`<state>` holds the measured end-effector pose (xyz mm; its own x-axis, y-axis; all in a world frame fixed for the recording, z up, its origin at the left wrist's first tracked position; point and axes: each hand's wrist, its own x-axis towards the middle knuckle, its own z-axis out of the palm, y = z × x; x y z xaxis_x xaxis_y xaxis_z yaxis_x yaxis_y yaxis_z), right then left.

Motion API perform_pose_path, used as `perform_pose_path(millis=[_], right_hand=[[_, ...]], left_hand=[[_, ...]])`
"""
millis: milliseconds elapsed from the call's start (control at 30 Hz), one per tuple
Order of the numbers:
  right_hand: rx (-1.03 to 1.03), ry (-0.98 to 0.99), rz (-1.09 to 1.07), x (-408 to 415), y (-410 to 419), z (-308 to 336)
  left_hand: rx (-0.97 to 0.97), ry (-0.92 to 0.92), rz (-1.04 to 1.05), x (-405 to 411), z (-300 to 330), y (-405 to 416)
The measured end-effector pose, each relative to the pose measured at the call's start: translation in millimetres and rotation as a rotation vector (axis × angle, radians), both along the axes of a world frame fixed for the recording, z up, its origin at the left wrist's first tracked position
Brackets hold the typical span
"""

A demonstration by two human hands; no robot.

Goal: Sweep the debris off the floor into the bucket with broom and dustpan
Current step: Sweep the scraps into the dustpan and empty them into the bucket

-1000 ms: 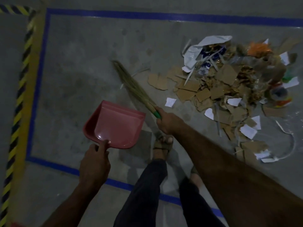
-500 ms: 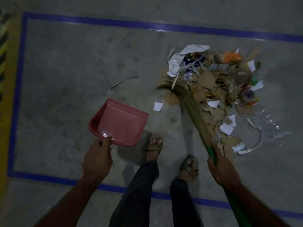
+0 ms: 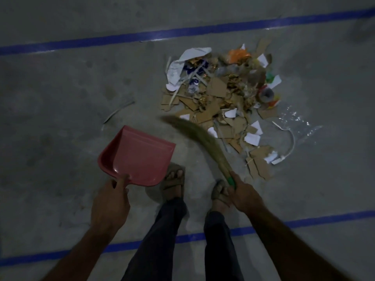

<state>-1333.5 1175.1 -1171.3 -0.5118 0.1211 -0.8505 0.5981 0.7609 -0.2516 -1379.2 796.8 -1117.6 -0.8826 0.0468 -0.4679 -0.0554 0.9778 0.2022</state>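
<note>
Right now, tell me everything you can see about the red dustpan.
The dustpan is pinkish-red, looks like glossy plastic, with a flat tray, raised side walls and a curved back. It looks empty. The left hand grips its near end, holding it tilted, open lip pointing away toward the debris pile. It sits left of the broom, apart from its bristles, above a sandalled foot.

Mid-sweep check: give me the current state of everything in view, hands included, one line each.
Left hand: grips the dustpan's rear edge.
Red dustpan: empty, mouth facing the pile.
Right hand: grips the broom's green handle.
Broom: bristles blurred, at the pile's near edge.
Debris pile: on the floor, not yet swept up.
Loose strip: lies apart, left of the pile.
Bucket: not in view.
</note>
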Motion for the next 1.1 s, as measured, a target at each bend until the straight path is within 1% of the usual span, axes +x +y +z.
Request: perform_pose_path(millis=[100, 200, 333, 467, 567, 700, 800, 833, 900, 967, 1100], right_hand=[[-0.004, 0.067, -0.143, 13, 18, 26], [-0.049, 0.104, -0.137, 50, 41, 55], [-0.077, 0.116, -0.219, 93, 59, 97], [0.012, 0.174, -0.307, 121, 57, 123], [0.063, 0.192, -0.376, 118, 60, 119], [0.164, 0.125, -0.539, 108, 77, 102], [0.248, 0.054, -0.7, 122, 113, 84], [0.264, 0.015, -0.716, 131, 130, 75], [0.252, -0.1, -0.727, 152, 162, 56], [0.195, -0.188, -0.686, 171, 186, 42], [0.064, -0.187, -0.41, 173, 206, 14]], left_hand=[[0.021, -0.012, -0.033, -3, 0, 8], [0.012, -0.048, -0.04, -4, -4, 11], [-0.002, -0.109, -0.035, -8, -1, 17], [0.026, -0.136, -0.077, -21, 16, 35], [0.025, -0.141, -0.1, -31, 22, 51], [0.031, -0.15, -0.195, -39, 24, 78], [0.035, -0.15, -0.245, -38, 23, 114], [0.03, -0.147, -0.241, -37, 20, 127], [0.014, -0.145, -0.262, -30, 10, 150], [-0.002, -0.178, -0.306, -20, 3, 172], [-0.027, -0.211, -0.336, -1, 2, 214]])
